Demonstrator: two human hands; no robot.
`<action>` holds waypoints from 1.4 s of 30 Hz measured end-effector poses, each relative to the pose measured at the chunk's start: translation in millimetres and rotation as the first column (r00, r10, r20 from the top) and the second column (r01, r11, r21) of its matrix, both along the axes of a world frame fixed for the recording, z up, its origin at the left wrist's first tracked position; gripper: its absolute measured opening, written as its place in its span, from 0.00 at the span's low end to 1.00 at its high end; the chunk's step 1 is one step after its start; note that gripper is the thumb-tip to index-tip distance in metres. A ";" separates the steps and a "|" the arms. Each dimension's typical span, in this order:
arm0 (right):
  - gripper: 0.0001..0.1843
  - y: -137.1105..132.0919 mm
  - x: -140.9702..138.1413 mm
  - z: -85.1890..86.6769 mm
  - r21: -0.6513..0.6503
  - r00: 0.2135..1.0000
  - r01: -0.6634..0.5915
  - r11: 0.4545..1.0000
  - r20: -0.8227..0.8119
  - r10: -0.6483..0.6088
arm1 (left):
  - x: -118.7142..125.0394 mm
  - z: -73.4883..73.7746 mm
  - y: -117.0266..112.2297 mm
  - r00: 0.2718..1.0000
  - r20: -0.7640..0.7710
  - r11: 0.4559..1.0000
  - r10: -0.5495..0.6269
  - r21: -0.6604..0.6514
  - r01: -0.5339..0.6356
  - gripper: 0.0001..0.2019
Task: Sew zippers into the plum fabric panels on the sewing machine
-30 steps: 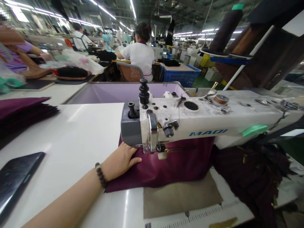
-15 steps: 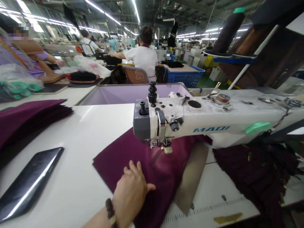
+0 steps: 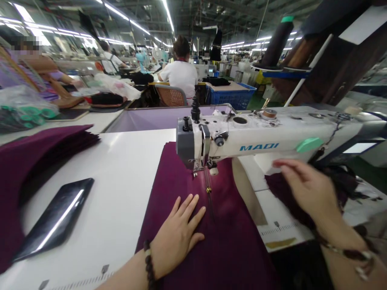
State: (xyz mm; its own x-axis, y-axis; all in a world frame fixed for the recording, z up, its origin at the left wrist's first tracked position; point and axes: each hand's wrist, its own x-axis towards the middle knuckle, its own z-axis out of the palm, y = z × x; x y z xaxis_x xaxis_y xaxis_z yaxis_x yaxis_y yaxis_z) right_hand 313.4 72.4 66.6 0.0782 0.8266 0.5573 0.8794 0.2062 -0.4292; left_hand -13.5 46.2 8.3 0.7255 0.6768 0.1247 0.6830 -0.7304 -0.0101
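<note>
My left hand (image 3: 178,237) lies flat on a burgundy fabric piece (image 3: 169,189), fingers spread, just in front of the sewing machine's (image 3: 256,141) needle area. The fabric runs under the presser foot (image 3: 195,174) and down toward me. A small gold-coloured metal piece (image 3: 208,190) sits on a narrow dark strip in the fabric, right of my left fingertips. Raised beside the machine arm, my right hand (image 3: 308,189) has its fingers extended and slightly blurred, with nothing visible in them. Beneath the fabric's right side a grey-beige piece (image 3: 248,193) shows.
Stacked burgundy panels (image 3: 45,149) lie at the left, beside a dark glossy phone-like slab (image 3: 57,219). Bunched burgundy cloth (image 3: 281,193) is right of the machine. Thread cones (image 3: 276,44) stand above it. A person in white (image 3: 179,76) sits ahead near a blue crate (image 3: 229,96).
The burgundy fabric has turned straighter and spread toward me, with my left hand still flat on it. My right hand has come into view at the right. The camera view has shifted.
</note>
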 end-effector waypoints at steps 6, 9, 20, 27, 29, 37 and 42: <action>0.09 -2.7 -113.7 -31.0 -0.331 0.876 -0.451 0.829 0.017 0.483 | 6.4 10.3 -10.9 1.000 0.009 0.999 -0.022 -0.040 0.023 0.27; 0.10 -3.5 -120.3 -47.6 -0.348 0.872 -0.459 0.817 -0.003 0.489 | 8.4 14.7 -0.7 0.999 0.032 0.996 0.020 -0.084 -0.017 0.22; 0.14 -8.4 -118.2 -61.9 -0.228 0.857 -0.515 0.826 -0.125 0.500 | 29.1 7.8 59.9 0.996 0.089 1.000 0.023 -0.014 -0.022 0.16; 0.08 -16.9 -56.2 -18.2 0.016 0.960 -0.273 0.962 -0.058 0.273 | 21.0 -20.2 64.8 0.977 0.208 0.996 -0.045 0.089 0.027 0.18; 0.07 -20.6 -18.0 -8.2 0.098 0.999 -0.052 0.994 -0.006 0.053 | 19.5 -23.3 67.0 0.973 0.226 0.994 -0.056 0.102 0.034 0.19; 0.13 -28.6 108.8 -12.1 -0.001 0.885 0.408 0.913 0.247 -0.395 | 14.4 -29.3 72.1 0.965 0.243 0.990 -0.095 0.128 0.065 0.19; 0.12 -8.4 121.7 -10.0 -0.072 0.848 0.495 0.866 0.257 -0.463 | 12.5 -32.0 74.0 0.957 0.269 0.990 -0.105 0.119 0.075 0.18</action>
